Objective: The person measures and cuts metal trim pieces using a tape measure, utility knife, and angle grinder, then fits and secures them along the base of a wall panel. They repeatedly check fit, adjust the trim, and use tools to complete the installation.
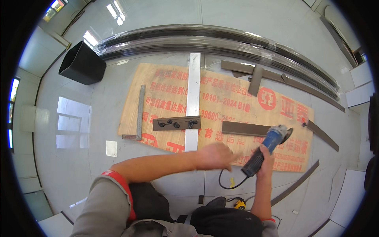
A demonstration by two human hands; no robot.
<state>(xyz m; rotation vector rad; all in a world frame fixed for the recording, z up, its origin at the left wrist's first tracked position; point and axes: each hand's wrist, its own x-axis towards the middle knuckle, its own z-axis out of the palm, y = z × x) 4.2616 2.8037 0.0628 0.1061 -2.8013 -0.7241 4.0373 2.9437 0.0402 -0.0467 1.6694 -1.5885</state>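
The right hand (pixel 267 158) holds a grinder (pixel 272 138), its fingers wrapped around the black body. The grinder is over the right part of the board (pixel 132 106), with its disc (pixel 289 136) turned toward the right edge. The left hand (pixel 217 155) is near the lower edge of the board and is blurred; I cannot tell whether its fingers are wide or narrow, and I see nothing held in it.

The main danger, in my judgement, is the disc. I cannot tell whether it is turning. If it turns and the grinder tips in this one-hand hold, the disc could bite the board or the brown strip (pixel 244 128), which lies just beside the grinder head. No clamp shows on this strip, so a sideways push could make it slide or jump. If the left hand comes to the disc side, the fingers could be cut; no glove shows on either hand.

The cord (pixel 225 184) makes a loop below the lower edge of the board, close to the legs. A foot or knee could catch it and pull the grinder. Sparks, if they come, could mark the wrapped strips (pixel 158 43) beyond the upper edge.
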